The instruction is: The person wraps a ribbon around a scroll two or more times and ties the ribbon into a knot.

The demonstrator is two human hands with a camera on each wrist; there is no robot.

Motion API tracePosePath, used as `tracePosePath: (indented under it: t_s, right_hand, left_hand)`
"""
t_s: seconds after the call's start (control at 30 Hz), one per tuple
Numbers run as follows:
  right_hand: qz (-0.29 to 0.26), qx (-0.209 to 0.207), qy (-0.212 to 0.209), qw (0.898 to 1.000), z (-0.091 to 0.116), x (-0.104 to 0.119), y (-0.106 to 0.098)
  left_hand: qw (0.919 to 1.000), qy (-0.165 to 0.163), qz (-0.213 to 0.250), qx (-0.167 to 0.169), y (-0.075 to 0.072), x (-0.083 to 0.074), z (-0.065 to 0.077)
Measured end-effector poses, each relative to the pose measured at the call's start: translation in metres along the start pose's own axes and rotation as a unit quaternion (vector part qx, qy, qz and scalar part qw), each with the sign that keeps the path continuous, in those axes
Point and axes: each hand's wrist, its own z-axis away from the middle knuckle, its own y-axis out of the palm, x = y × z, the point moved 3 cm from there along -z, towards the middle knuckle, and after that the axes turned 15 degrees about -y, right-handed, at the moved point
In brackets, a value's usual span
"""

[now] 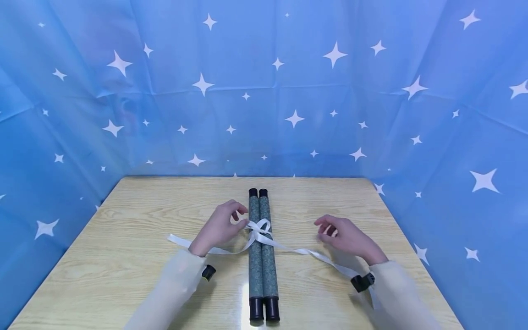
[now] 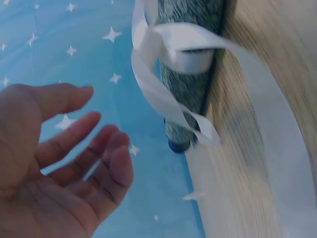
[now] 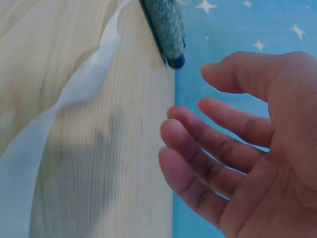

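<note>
Two green patterned scrolls (image 1: 255, 270) with dark end knobs lie side by side on the table, pointing away from me. A white ribbon (image 1: 261, 233) goes round their middle and is tied in a bow on top. My left hand (image 1: 222, 224) hovers just left of the bow, its fingers loosely bent; in the left wrist view a gap shows between thumb and fingers, with nothing held. Off to the right of the scrolls, my right hand (image 1: 344, 234) hangs over the table with relaxed fingers and holds nothing. The ribbon's right tail (image 3: 86, 79) runs beneath the right forearm.
The light wooden table (image 1: 144, 206) ends at a blue curtain (image 1: 264, 114) with white stars, which surrounds it at the back and sides. The ribbon's left tail (image 1: 178, 240) passes behind the left wrist. A small black device (image 1: 363, 282) sits at the right wrist.
</note>
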Motion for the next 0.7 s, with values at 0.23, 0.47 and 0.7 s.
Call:
tracePosePath:
  t_s: [0.23,0.47,0.7]
  right_hand:
    - [-0.02,0.0,-0.011,1.0,-0.033,0.012,0.024]
    - [-0.042,-0.015,-0.039,0.998,-0.064,0.026,0.045]
    - [-0.04,-0.019,-0.056,0.997,-0.086,0.035,0.058]
  left_hand:
    - [0.996,0.061,-0.026,0.059,0.022,-0.021,0.002]
    - [0.9925,0.075,-0.051,0.082,0.037,-0.026,0.003]
    - [0.9874,0.106,-0.092,0.072,0.042,-0.03,0.003]
